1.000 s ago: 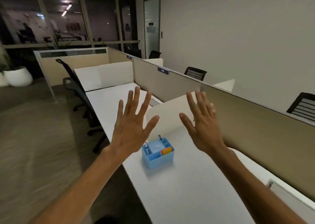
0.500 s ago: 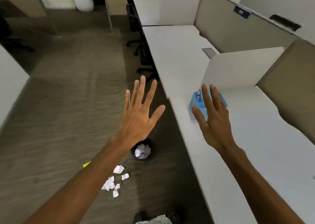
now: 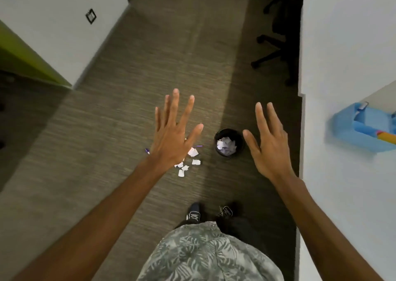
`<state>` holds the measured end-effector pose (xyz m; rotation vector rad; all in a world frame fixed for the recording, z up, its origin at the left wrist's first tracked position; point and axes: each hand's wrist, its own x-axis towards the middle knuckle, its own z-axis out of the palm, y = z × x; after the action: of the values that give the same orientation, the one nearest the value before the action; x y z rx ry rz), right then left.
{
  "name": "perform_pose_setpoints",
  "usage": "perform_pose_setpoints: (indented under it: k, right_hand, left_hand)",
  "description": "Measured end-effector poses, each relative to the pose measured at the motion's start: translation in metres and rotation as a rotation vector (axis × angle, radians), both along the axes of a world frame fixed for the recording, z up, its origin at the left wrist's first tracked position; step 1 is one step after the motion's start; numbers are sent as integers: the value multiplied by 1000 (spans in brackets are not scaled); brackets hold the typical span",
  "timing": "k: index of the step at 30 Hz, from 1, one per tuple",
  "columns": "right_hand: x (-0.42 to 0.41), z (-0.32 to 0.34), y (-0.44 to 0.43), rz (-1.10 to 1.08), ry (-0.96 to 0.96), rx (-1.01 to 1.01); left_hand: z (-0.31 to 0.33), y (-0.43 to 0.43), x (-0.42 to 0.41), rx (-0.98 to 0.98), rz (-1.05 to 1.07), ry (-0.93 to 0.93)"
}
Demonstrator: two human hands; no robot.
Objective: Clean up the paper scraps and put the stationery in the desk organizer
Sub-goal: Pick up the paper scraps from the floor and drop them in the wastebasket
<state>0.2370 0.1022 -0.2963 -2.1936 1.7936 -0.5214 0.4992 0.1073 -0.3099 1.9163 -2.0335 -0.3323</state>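
Several white paper scraps (image 3: 186, 165) lie on the carpet just left of a small black bin (image 3: 228, 131) that holds crumpled paper. Two purple pens show beside the scraps, one (image 3: 147, 151) left of my wrist and one (image 3: 198, 146) near my thumb. My left hand (image 3: 174, 131) hovers above the scraps with fingers spread, holding nothing and hiding part of them. My right hand (image 3: 267, 143) is spread and empty to the right of the bin. The blue desk organizer (image 3: 364, 126) stands on the white desk (image 3: 342, 195) at the right.
A black office chair base (image 3: 276, 45) stands on the carpet ahead, next to the desk edge. A white wall corner (image 3: 64, 34) with a green panel juts in at the left. My shoes (image 3: 194, 213) and patterned shirt show at the bottom.
The view has swung down and left from the desk to the floor. The bin and scraps now lie between and under my hands. Both hands stay spread and empty.
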Motion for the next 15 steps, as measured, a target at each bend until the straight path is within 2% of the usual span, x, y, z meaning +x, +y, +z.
perform_pose_setpoints:
  k: [7,15]
  right_hand:
    - [48,-29,-50,165,-3,132]
    - [74,-78,-120,396,24,235]
  left_hand:
    - [-34,6,43,82,218,33]
    - [-73,-17,55,156,437,40]
